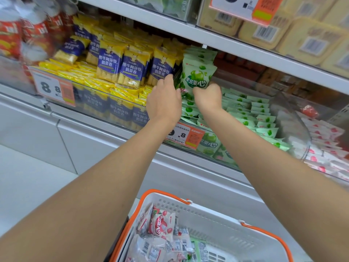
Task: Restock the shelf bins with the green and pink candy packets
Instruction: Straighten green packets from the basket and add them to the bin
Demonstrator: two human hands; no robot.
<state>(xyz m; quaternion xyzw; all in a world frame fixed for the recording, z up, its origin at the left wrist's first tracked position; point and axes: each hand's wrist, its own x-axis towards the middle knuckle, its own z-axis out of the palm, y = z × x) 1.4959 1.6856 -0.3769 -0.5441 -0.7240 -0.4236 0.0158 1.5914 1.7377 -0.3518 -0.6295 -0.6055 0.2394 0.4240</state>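
The left hand [163, 99] reaches in just left of an upright green packet [198, 76] in the middle shelf bin [300, 127]; whether its fingers hold anything cannot be told. The right hand [207, 97] grips the packet's lower edge. Pink packets [162, 227] lie in the near basket [217, 220].

This is a shop, on a grocery or snack aisle. White metal shelves [236, 48] run in tiers, fronted by clear plastic bins [300, 125] heaped with many copies of the same goods: blue-and-yellow snack packets [130, 67], pale green candy packets [196, 76], pink-and-white candy packets [324, 133] and, a tier higher, pale yellow wrapped blocks with barcode labels [264, 31]. White-and-orange price cards [54, 87] with large printed numbers and square codes hang on the bin fronts. Blurred red-labelled cans [11, 38] crowd the far left. Below stands a white plastic shopping basket with orange handles [217, 220], holding more packets.
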